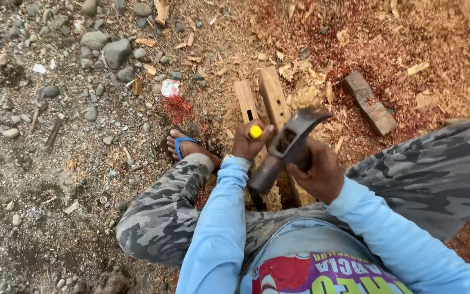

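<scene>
The left hand (250, 142) gripped a yellow-capped chisel (255, 132), set upright against two wooden planks (273, 95) lying side by side on the sawdust (327, 49). The right hand (317, 173) clenched a hammer (285, 146), its head raised beside the chisel. A sandalled foot (187, 146) rested near the gravel (39, 109).

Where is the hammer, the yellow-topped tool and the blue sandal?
hammer (286, 142): head view, on its metal head.
yellow-topped tool (255, 132): head view, on the yellow cap.
blue sandal (180, 144): head view, on the strap over the foot.
</scene>
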